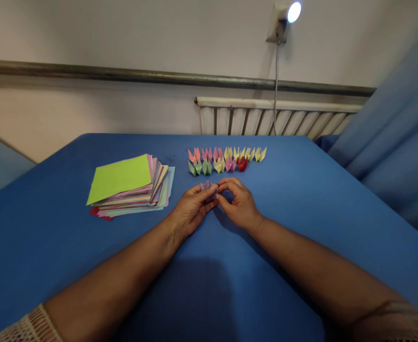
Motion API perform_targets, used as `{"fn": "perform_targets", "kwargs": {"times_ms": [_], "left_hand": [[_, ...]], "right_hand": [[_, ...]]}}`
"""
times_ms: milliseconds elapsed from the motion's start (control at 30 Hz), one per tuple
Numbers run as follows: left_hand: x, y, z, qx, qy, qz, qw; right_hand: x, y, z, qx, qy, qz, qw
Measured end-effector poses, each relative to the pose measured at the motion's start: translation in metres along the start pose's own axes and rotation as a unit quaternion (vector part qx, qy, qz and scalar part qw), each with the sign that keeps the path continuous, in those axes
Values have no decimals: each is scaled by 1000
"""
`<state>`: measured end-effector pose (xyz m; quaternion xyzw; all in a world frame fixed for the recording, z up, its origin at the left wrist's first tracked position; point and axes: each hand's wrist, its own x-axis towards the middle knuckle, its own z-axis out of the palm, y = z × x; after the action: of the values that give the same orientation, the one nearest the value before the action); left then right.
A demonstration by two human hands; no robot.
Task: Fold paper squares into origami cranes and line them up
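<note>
My left hand [191,209] and my right hand [239,203] meet at the middle of the blue table [301,199]. Both pinch a small pale purple folded paper piece [208,187] between their fingertips, just above the tabletop. Directly behind the hands stand two rows of small folded paper figures [226,159] in pink, yellow, green and red. A stack of coloured paper sheets [130,186] with a lime green sheet on top lies to the left of my left hand.
Behind the table runs a wall with a metal rail [123,74] and a white radiator [276,116]. A lit lamp [287,14] is mounted above. Blue fabric [397,128] rises at the right.
</note>
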<state>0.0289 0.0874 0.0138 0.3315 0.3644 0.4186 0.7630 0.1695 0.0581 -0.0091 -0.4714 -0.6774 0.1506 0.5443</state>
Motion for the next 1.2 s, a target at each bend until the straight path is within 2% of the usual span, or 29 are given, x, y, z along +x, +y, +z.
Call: {"fn": "perform_targets", "kwargs": {"times_ms": [167, 267, 533, 933, 1200], "left_hand": [[-1, 0, 0, -25, -6, -7, 1000], [-1, 2, 1, 4, 6, -10, 1000], [5, 0, -4, 107, -19, 64, 992], [4, -2, -4, 121, 3, 77, 990], [5, -3, -6, 152, 27, 103, 983]], "right_hand": [[1, 4, 2, 13, 7, 25, 1000], [2, 8, 2, 28, 10, 42, 999], [2, 9, 1, 33, -8, 31, 999], [1, 6, 2, 12, 20, 48, 999], [0, 4, 3, 36, 9, 42, 998]]}}
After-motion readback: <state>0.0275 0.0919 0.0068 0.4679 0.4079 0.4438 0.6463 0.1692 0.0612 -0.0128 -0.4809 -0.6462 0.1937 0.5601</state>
